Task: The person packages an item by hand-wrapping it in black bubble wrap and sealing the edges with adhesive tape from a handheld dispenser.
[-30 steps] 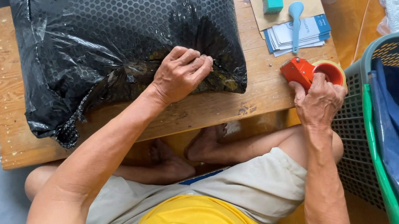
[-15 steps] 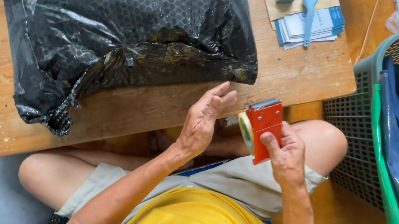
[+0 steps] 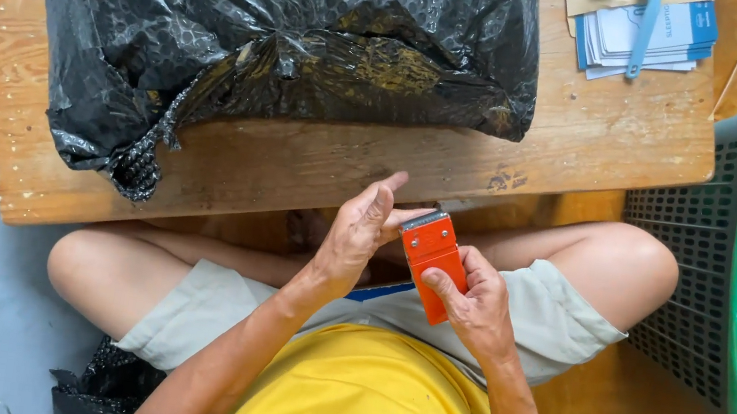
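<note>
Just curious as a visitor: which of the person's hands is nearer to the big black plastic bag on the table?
Left. The left hand is raised just below the black plastic bag, near the table edge; the right hand sits lower, gripping the orange tape dispenser.

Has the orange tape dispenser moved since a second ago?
Yes. The tape dispenser was at the table's right edge; now the right hand holds it off the table, over the lap, with the left hand at its front.
</note>
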